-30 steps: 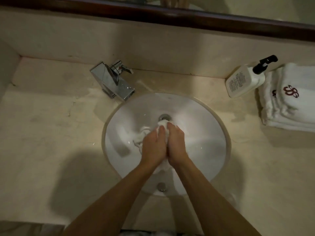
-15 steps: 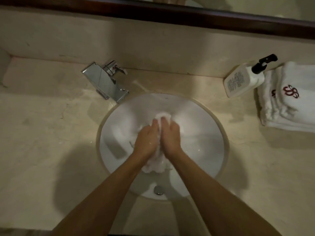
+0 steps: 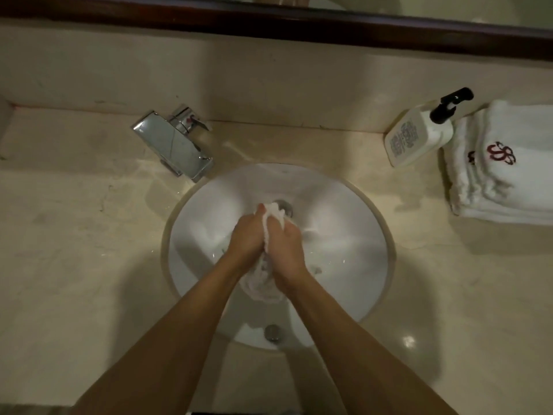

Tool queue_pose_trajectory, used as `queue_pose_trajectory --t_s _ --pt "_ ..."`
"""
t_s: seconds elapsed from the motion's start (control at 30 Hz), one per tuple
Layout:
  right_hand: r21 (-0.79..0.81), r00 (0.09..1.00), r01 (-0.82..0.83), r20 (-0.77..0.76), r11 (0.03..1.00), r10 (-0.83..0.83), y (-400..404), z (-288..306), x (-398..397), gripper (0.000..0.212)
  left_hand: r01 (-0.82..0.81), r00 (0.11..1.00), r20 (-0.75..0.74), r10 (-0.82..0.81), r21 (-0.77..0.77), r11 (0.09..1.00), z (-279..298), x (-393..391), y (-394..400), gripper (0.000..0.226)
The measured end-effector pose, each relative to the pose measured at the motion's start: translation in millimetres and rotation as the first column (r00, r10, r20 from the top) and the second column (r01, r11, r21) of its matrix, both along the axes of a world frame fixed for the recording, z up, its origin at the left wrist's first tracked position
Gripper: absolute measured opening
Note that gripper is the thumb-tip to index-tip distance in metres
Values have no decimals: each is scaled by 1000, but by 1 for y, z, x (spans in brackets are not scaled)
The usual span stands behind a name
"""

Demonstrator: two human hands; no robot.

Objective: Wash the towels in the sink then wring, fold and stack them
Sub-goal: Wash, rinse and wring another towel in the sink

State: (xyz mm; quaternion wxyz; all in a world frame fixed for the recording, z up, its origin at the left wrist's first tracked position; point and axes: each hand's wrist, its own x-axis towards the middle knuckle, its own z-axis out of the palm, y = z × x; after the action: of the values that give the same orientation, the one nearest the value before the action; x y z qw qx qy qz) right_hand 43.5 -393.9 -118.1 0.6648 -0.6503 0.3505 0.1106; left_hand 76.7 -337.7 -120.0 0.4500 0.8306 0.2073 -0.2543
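A small white wet towel (image 3: 263, 281) is bunched between my two hands over the middle of the round white sink (image 3: 344, 211). My left hand (image 3: 247, 242) grips it from the left and my right hand (image 3: 285, 250) grips it from the right, palms facing each other. A twisted end of the towel pokes out above my fingers near the drain (image 3: 285, 206). The lower part of the towel hangs below my wrists. A stack of folded white towels (image 3: 508, 181) with a red emblem lies on the counter at the far right.
A chrome faucet (image 3: 176, 145) stands at the sink's back left, with no water seen running. A white pump bottle (image 3: 419, 136) with a black head leans by the wall, next to the folded stack. Beige stone counter (image 3: 74, 250) surrounds the sink; a dark-framed mirror runs above.
Both hands stay pressed around the towel and have shifted slightly within the basin, rubbing it. The towel's top end sticks out more between the fingertips now.
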Motion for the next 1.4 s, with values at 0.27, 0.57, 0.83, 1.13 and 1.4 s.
queue_pose_trajectory --t_s 0.27,0.57,0.83,1.13,1.4 --pt "-99 993 -106 39 989 110 -4 -8 5 28 -1 1000 -28 0 -37 999 0 1 -8 34" --pt "-2 995 -97 18 995 97 -15 -17 2 33 -301 952 -81 294 -88 949 -10 -11 -14 33" --pt "156 967 95 -250 983 -54 -49 -50 13 37 -59 994 83 67 -99 993 2 -67 -12 38" --pt "747 902 414 -258 520 -347 -109 -7 -77 55 -623 743 -482 464 -751 219 -10 -80 67 54" --pt "794 962 199 -46 574 -270 -82 34 -62 76 -586 801 -596 51 -765 269 8 -62 75 67"
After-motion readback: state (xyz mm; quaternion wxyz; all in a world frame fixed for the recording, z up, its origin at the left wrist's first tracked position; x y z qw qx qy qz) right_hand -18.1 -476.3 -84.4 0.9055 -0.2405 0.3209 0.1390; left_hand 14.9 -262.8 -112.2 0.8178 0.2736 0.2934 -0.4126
